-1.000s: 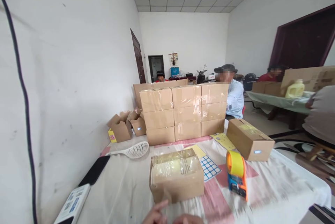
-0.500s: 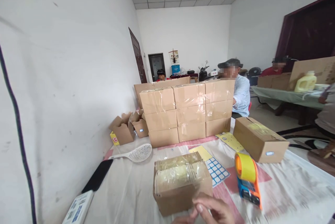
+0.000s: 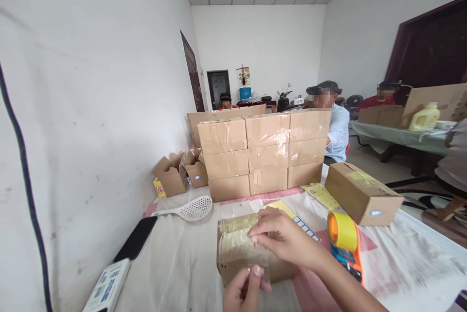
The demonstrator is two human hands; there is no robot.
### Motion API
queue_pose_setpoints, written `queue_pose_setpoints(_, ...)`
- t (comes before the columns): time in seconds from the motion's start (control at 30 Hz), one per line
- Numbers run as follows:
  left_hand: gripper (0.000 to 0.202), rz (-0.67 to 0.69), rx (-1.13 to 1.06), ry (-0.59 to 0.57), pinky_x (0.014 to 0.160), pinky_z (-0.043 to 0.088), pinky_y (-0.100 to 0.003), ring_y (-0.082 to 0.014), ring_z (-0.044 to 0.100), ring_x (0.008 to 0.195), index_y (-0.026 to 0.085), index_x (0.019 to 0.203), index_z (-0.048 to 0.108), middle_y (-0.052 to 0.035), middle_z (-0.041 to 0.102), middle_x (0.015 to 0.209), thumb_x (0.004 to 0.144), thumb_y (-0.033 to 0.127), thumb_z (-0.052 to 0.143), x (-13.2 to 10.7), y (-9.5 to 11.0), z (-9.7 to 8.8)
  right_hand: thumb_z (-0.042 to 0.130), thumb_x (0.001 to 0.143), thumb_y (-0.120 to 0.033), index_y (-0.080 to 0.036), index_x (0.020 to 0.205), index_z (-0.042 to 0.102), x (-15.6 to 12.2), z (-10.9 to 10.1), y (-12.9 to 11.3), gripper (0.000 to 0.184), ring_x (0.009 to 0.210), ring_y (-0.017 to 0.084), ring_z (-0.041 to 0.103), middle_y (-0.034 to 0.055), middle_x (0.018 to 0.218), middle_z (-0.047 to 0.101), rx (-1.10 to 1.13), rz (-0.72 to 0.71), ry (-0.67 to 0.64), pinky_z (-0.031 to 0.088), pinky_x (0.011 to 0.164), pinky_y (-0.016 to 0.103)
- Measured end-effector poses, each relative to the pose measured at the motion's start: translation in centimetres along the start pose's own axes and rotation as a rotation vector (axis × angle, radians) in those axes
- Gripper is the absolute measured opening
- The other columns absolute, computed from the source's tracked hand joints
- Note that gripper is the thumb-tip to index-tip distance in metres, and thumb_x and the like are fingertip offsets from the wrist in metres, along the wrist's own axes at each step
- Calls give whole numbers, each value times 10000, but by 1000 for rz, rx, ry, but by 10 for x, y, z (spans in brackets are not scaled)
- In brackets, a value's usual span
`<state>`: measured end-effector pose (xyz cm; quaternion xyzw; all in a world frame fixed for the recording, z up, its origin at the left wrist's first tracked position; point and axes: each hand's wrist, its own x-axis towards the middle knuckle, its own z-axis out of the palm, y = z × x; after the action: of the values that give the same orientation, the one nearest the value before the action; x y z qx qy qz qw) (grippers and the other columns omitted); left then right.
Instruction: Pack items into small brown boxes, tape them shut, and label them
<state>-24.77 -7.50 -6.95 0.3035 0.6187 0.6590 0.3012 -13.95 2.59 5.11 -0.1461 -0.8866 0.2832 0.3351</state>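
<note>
Cardboard box (image 3: pixel 233 253), its top glossy with clear packing tape, sits on the cloth-covered table (image 3: pixel 175 263) directly in front of the person, near the table's front edge. The right hand (image 3: pixel 282 239) lies across the top of the box, fingers curled close together with their tips pressed onto the taped flaps. The left hand (image 3: pixel 242 292) meets the box at its near face, thumb and forefinger pinched together on what may be a strip of clear tape; the view is too blurred there to be sure.

An orange tape dispenser (image 3: pixel 345 249) with a yellow roll stands just beside the box on the right, and a sheet of blue labels (image 3: pixel 304 224) shows between them. A white slotted scoop (image 3: pixel 191 208) and a black phone (image 3: pixel 135 238) lie to the left. Behind, a stack of sealed cartons (image 3: pixel 264 154) stands three high. A single carton (image 3: pixel 363 194) rests to the right, and beyond the stack sits a person in a light shirt (image 3: pixel 337 132).
</note>
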Motion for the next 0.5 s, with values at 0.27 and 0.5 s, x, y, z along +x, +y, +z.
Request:
queue_pose_setpoints(0.27,661,-27,-52,77,494,471,-279,-202,587,487,183,670,767,-75,654,497,649,831,638,9,14,0,593,957,-355,-183,839,770,30,0,4,274,693,128,577,25,747,699,84,77,-119,409,649,239)
queue_pose_setpoints(0.5,636,-63,-61,128,434,312,-242,-121,417,401,179,704,778,-52,643,500,639,802,666,21,6,-12,631,918,-292,-166,859,775,53,15,13,200,701,121,588,24,785,698,166,70,-180,410,632,218)
